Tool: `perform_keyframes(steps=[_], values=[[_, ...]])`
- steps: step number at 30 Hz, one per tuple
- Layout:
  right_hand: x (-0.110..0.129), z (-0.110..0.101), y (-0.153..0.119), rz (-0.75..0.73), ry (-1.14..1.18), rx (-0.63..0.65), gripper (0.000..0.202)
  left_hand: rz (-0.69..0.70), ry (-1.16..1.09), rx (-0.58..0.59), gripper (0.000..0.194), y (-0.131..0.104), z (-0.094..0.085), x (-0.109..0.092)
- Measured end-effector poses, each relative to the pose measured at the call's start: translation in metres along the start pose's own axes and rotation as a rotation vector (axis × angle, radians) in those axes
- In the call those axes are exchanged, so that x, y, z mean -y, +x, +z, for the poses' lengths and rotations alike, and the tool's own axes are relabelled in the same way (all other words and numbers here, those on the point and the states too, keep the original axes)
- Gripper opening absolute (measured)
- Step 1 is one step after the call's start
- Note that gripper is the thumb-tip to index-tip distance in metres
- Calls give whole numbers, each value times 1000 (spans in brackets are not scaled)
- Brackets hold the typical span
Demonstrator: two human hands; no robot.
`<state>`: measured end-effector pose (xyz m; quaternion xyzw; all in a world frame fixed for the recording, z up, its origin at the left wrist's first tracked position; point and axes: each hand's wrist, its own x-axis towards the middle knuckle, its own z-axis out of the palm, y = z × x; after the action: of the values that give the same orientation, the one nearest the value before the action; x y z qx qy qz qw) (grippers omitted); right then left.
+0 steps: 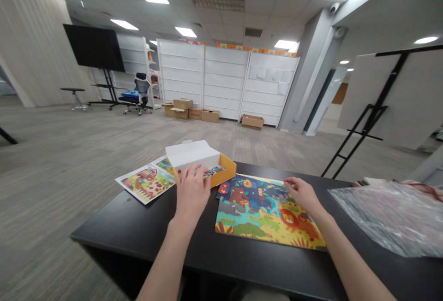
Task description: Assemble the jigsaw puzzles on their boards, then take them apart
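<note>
A jigsaw puzzle (256, 218) with colourful animals, lions and a crocodile among them, lies on the black table (138, 232). At its upper right edge is my right hand (302, 193), thumb and finger pinched together; what they hold, if anything, is too small to make out. My left hand (194, 188) reaches over the near edge of a yellow cardboard box (226, 172), fingers bent and apart. The white lid (192, 153) of the box stands raised, and printed pieces (215, 170) show inside. My fingers partly hide the box's contents.
An illustrated farm sheet (147, 183) lies left of the box, overhanging the table edge. Clear plastic wrapping (391, 215) covers the table's right side. Beyond are an easel-like stand (370, 116), cardboard boxes (182, 109), an office chair (136, 96) and a screen (93, 47).
</note>
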<state>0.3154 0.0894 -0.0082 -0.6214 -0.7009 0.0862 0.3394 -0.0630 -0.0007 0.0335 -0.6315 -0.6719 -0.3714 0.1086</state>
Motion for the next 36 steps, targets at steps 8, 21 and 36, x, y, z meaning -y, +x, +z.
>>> perform_keyframes(steps=[8,21,36], values=[[-10,17,-5,-53,-361,153,49,170,-53,468,21,-24,17,-41],[-8,-6,-4,-30,-105,194,39,145,25,625,33,-27,18,-53],[-6,-20,-3,-41,82,407,36,80,16,584,36,-23,19,-32]])
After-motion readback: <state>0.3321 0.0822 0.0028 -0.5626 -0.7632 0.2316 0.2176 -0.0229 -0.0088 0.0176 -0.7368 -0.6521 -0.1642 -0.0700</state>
